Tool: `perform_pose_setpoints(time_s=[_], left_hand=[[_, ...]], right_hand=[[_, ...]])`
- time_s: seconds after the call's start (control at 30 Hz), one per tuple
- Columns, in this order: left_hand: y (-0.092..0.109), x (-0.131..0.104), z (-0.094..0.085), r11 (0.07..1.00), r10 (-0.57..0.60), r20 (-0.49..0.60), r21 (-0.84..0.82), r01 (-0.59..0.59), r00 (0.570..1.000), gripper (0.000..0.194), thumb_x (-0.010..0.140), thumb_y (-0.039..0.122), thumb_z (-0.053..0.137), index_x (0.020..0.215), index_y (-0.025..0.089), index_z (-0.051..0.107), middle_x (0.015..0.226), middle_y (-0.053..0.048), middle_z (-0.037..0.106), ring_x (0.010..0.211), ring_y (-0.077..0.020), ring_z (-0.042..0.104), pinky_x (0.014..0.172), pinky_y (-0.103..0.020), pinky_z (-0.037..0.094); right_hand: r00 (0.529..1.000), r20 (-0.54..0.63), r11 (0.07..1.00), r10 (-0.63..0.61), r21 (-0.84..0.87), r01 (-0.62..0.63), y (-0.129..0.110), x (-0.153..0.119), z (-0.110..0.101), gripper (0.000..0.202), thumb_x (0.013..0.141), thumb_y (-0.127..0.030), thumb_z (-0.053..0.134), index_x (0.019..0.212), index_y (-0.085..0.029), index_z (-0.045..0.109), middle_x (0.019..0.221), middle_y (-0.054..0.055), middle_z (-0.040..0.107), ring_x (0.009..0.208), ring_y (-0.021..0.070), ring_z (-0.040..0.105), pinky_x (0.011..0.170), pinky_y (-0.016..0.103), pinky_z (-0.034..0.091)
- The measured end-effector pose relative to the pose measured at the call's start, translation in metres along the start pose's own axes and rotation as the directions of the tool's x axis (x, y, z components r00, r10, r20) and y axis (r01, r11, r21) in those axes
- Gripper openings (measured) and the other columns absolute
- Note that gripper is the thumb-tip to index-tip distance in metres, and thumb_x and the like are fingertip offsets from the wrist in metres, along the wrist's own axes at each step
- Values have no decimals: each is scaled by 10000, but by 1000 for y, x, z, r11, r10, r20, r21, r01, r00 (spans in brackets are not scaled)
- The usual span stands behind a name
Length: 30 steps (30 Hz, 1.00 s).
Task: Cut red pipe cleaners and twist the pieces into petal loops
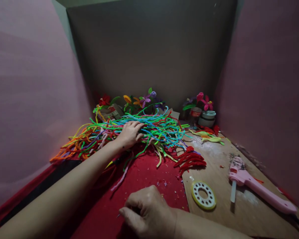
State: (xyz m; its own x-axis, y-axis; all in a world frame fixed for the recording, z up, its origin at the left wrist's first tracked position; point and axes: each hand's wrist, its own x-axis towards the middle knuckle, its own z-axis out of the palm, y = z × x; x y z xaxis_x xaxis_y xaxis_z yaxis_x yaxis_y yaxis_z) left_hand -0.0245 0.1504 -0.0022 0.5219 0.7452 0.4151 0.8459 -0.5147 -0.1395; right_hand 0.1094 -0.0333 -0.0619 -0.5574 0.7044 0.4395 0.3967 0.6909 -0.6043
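Observation:
My left hand [131,133] reaches out over a big heap of colourful pipe cleaners [161,127]. Its fingers are stretched and slightly bent, lying on blue and green stems. My right hand [148,210] is low in the middle, above the red cloth [161,166], with its fingers curled and the thumb against the index finger. A tiny pale tip pokes out by that thumb, too small to name. Right of the heap lies a bunch of red pipe-cleaner pieces [191,161], partly on the cloth and partly on the wooden board.
A pink hot glue gun [259,189] with a glue stick lies on the wooden board [221,219], near a yellow-rimmed white tape roll [203,195]. Pipe-cleaner flowers [145,99], a glass jar [195,114] and a lidded container [206,119] stand at the back. Walls enclose both sides.

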Motion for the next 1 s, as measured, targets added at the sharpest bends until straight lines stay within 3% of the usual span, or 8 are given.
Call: perform_pose_setpoints(time_s=[0.07, 0.2, 0.77, 1.0], left_hand=[[5, -15, 6, 999, 37, -34, 30, -36, 999, 464, 815, 324, 472, 1244, 147, 461, 1291, -139, 469, 1169, -270, 391, 972, -431, 315], [10, -35, 11, 994, 88, 3, 71, -88, 996, 457, 807, 317, 488, 1231, 148, 471, 1340, -152, 418, 1201, -292, 370, 958, -460, 329], [11, -47, 17, 994, 98, 15, 39, -99, 995, 382, 819, 344, 491, 1131, 127, 530, 1302, -172, 436, 1211, -289, 386, 961, -455, 364], [10, -27, -2, 991, -72, -113, -116, 59, 991, 280, 865, 254, 388, 1083, 156, 533, 1090, -96, 562, 1010, -184, 535, 892, -335, 435]], right_hand=[[1000, 0, 1000, 2, 3, -2, -1, 0, -1, 215, 755, -271, 533, 576, -161, 581, 514, 12, 624, 462, 70, 530, 433, 171, 275], [1000, 13, 1000, 20, 5, -20, -2, 0, -2, 213, 751, -271, 540, 580, -158, 599, 520, 16, 633, 461, 70, 537, 425, 170, 265], [999, -2, 997, 33, 63, -33, 0, 0, -2, 217, 772, -271, 518, 606, -155, 597, 553, 24, 645, 503, 80, 573, 478, 165, 312], [999, 8, 998, 41, 50, -42, 0, 1, -1, 221, 768, -279, 519, 615, -152, 615, 556, 37, 650, 500, 86, 568, 472, 168, 313]])
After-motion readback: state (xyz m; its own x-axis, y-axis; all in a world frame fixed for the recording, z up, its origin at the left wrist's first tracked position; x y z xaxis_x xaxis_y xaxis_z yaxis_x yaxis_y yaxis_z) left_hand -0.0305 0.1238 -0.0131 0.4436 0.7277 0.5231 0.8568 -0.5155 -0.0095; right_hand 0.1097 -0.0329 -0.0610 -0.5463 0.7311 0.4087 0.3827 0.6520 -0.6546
